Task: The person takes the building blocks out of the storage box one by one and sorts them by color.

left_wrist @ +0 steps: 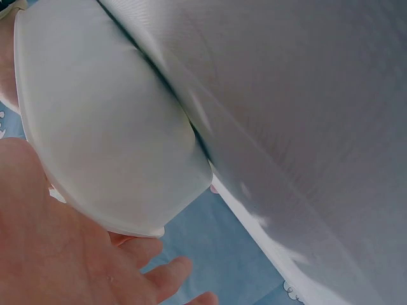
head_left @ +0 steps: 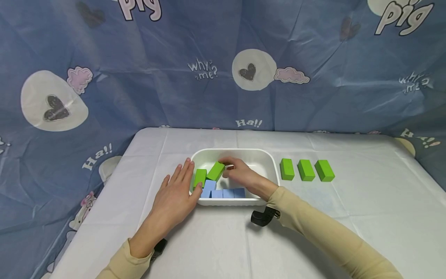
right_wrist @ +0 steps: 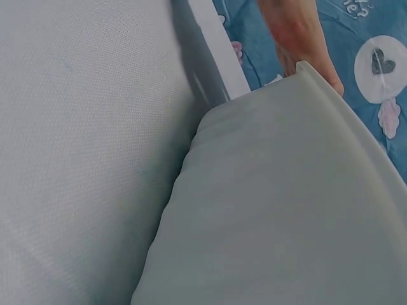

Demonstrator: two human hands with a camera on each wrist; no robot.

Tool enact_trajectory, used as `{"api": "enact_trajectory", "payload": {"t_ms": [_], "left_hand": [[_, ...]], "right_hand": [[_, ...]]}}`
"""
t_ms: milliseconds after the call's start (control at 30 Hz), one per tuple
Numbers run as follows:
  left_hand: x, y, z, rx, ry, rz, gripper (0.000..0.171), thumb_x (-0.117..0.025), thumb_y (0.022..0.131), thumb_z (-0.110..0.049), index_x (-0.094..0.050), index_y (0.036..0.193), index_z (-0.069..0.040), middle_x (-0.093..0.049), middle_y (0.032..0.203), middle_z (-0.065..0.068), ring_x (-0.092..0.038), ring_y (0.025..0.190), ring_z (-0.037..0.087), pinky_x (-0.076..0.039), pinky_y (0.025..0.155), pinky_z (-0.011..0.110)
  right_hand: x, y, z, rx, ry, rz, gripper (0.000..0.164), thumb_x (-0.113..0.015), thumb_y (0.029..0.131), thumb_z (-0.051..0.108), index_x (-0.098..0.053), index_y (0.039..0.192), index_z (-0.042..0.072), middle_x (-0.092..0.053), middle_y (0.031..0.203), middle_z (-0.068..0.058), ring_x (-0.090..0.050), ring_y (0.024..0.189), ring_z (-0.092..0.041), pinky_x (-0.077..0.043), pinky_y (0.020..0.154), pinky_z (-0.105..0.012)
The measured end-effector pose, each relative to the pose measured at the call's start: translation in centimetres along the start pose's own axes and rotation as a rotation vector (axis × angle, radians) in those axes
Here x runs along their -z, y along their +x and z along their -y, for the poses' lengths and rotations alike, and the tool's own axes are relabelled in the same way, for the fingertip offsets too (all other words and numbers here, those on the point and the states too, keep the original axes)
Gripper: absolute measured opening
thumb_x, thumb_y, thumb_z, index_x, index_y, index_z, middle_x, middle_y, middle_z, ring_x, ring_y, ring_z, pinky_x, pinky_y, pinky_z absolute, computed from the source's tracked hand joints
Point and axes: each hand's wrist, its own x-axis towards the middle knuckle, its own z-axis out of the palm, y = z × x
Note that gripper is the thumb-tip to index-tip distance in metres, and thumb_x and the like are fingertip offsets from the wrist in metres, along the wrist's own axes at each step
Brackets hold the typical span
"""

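Observation:
A white tray (head_left: 260, 153) stands on the table, with two green blocks and several blue blocks (head_left: 228, 193) at its left and front. My left hand (head_left: 177, 193) rests at the tray's left end, fingers straight and spread; its fingers show under the rim in the left wrist view. Beside its fingertips stands one green block (head_left: 200, 178). My right hand (head_left: 244, 176) reaches inside the tray, curled fingers and thumb pinching the upper right end of a tilted green block (head_left: 215, 171). The right wrist view shows the tray's outer wall (right_wrist: 286, 203), hiding the right fingers.
Right of the tray, three green blocks stand in a row: a near one (head_left: 287, 169), a middle one (head_left: 306, 170) and a far one (head_left: 325, 171). White cloth (head_left: 216, 244) covers the table. A blue printed curtain (head_left: 195, 100) hangs behind the table's back edge.

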Motion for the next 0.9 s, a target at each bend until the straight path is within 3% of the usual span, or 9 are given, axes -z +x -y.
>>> {"api": "enact_trajectory", "payload": {"t_ms": [233, 600, 767, 900], "left_hand": [[-0.09, -0.01, -0.04, 0.006, -0.006, 0.010, 0.071, -0.039, 0.102, -0.046, -0.018, 0.158, -0.007, -0.014, 0.163, 0.007, -0.016, 0.148, 0.031, -0.017, 0.113, 0.060], [-0.04, -0.04, -0.03, 0.008, -0.009, 0.007, 0.071, -0.039, 0.102, -0.047, -0.018, 0.158, -0.008, -0.013, 0.164, 0.007, -0.017, 0.147, 0.032, -0.018, 0.112, 0.060], [-0.01, -0.03, -0.06, 0.008, -0.009, 0.010, 0.071, -0.038, 0.102, -0.047, -0.018, 0.158, -0.007, -0.013, 0.163, 0.007, -0.018, 0.147, 0.032, -0.018, 0.112, 0.060], [0.01, 0.04, -0.07, 0.012, -0.005, 0.014, 0.071, -0.038, 0.102, -0.047, -0.018, 0.158, -0.007, -0.013, 0.164, 0.007, -0.018, 0.147, 0.032, -0.018, 0.112, 0.060]], "right_hand": [[-0.03, 0.07, -0.11, 0.020, 0.068, -0.014, 0.041, -0.058, 0.090, -0.002, -0.054, 0.131, -0.001, -0.055, 0.132, -0.016, -0.051, 0.124, -0.033, -0.043, 0.099, -0.040], [0.10, 0.04, 0.08, 0.016, 0.195, -0.014, 0.033, -0.056, 0.090, -0.003, -0.053, 0.123, -0.003, -0.048, 0.129, -0.018, -0.057, 0.095, -0.020, -0.050, 0.092, -0.044], [-0.01, 0.02, 0.04, 0.042, 0.224, -0.040, 0.033, -0.053, 0.088, -0.009, -0.054, 0.121, -0.005, -0.048, 0.123, -0.020, -0.059, 0.096, -0.022, -0.053, 0.090, -0.041], [-0.12, -0.08, -0.02, 0.045, 0.225, -0.005, 0.032, -0.053, 0.090, -0.004, -0.054, 0.121, -0.008, -0.052, 0.122, -0.021, -0.061, 0.099, -0.025, -0.054, 0.088, -0.039]]}}
